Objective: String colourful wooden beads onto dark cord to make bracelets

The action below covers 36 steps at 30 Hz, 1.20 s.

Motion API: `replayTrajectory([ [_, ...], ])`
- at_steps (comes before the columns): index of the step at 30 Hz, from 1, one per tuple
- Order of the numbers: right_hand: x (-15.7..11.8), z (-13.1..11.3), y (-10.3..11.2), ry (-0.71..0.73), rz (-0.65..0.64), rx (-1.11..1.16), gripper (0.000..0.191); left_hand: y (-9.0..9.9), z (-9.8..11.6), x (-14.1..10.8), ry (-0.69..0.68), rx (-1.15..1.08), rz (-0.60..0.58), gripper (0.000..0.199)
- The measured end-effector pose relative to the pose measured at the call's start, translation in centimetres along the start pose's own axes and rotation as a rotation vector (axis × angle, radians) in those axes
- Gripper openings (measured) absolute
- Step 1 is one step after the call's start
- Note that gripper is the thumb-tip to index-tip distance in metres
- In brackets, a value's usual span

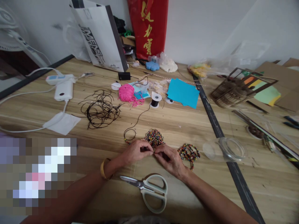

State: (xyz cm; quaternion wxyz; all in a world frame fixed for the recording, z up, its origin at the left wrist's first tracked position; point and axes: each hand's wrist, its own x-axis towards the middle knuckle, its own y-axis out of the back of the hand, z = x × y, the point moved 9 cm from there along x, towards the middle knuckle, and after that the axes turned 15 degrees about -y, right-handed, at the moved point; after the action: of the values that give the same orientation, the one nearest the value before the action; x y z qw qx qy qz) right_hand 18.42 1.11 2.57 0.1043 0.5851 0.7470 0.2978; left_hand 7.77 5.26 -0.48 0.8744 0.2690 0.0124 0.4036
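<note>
My left hand (140, 151) is closed in a pinch, its fingertips meeting those of my right hand (170, 158). A thin black cord (136, 119) runs from a white spool (155, 101), loops, and passes to my left hand, with a few beads on it beside the hand. My right thumb and forefinger pinch what looks like a small bead, mostly hidden by the fingers. Just beyond the fingertips lies a heap of multicoloured beads (154, 137). Strung bead loops (189, 153) rest right of my right hand. Scissors (149, 189) with pale handles lie between my forearms.
A tangle of black cord (100, 109) and pink yarn (126, 92) lie farther back left. Blue sheets (183, 93) are at the back. Right are a plastic container lid with clear coils (231, 149) and a woven basket (230, 91). A power strip (63, 87) trails white cables.
</note>
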Motion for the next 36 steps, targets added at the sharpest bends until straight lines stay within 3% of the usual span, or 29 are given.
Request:
replayTrajectory([
  [15,0.2,-0.3,0.0,0.009,-0.021,0.024,0.008,0.1,0.6,0.2,-0.045,0.033,-0.021,0.012],
  [27,0.1,0.0,-0.2,-0.001,-0.043,0.003,0.006,-0.3,-0.5,-0.2,0.053,-0.147,0.037,0.005],
  [36,0.1,-0.4,-0.4,0.026,-0.093,0.049,0.011,-0.4,-0.5,-0.3,0.061,-0.205,0.046,0.013],
])
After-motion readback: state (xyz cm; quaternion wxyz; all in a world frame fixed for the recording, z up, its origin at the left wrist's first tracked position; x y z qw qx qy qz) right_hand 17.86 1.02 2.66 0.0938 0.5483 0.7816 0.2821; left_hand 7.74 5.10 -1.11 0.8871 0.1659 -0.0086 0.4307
